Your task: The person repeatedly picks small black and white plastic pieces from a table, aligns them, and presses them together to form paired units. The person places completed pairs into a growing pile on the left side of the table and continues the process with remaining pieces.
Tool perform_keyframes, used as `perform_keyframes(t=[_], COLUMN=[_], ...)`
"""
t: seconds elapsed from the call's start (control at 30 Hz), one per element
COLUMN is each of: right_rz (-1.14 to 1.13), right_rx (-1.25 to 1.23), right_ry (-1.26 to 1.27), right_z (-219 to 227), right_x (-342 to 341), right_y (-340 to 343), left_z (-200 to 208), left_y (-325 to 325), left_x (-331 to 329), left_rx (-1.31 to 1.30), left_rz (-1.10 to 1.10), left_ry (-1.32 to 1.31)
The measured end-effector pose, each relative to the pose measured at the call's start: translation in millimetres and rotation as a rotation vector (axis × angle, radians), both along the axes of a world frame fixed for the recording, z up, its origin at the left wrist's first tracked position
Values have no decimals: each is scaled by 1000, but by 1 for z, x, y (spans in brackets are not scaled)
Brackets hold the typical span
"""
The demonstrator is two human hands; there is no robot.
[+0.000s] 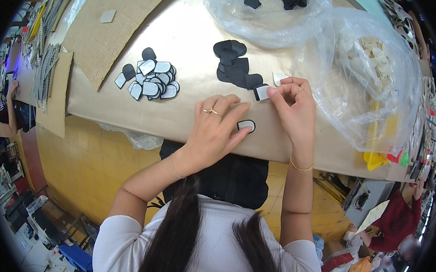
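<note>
My right hand (296, 103) pinches a small white piece (263, 92) between thumb and fingers. A black piece shows along its edge. My left hand (216, 123) is spread over the table, its thumb at a black-rimmed, white-faced patch (247, 125) with one rounded end. Beyond the hands lies a loose group of plain black patches (233, 66). To the left is a heap of white-faced black patches (153, 81), several overlapping. A single white piece (279, 78) rests just beyond my right fingers.
A clear plastic bag (372, 61) holding pale pieces covers the right of the table (178, 125). Another bag (256, 25) with black pieces lies at the back. Cardboard sheets (114, 25) lie far left. A yellow tray (376, 159) is at the right edge. Other people are at both sides.
</note>
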State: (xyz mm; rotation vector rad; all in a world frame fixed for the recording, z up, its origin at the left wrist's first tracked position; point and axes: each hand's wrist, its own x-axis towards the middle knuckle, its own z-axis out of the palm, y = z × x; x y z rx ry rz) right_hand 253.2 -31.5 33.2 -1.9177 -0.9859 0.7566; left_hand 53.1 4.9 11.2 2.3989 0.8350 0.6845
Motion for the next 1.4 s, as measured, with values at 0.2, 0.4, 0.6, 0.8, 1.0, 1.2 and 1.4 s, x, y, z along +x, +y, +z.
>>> perform_keyframes(t=[0.2,0.4,0.6,0.8,1.0,1.2,1.4], right_rz=[14,25,24,30,27,27,33], right_rx=[28,9,3,14,4,-8,7], right_ry=[-69,-174,-208,-229,-237,-248,-279], right_z=[-9,-13,-14,-16,-16,-16,-17], right_x=[-2,-2,-4,-5,-5,-5,-7], right_y=[4,3,4,4,5,5,4], left_z=[-3,-4,-6,-9,-10,-9,-9], left_y=[9,11,12,12,13,15,15], left_x=[6,10,13,14,14,15,16], left_rx=[102,115,141,151,172,186,186], left_rz=[-50,-60,-59,-56,-65,-67,-69], left_ry=[91,151,190,199,186,172,177])
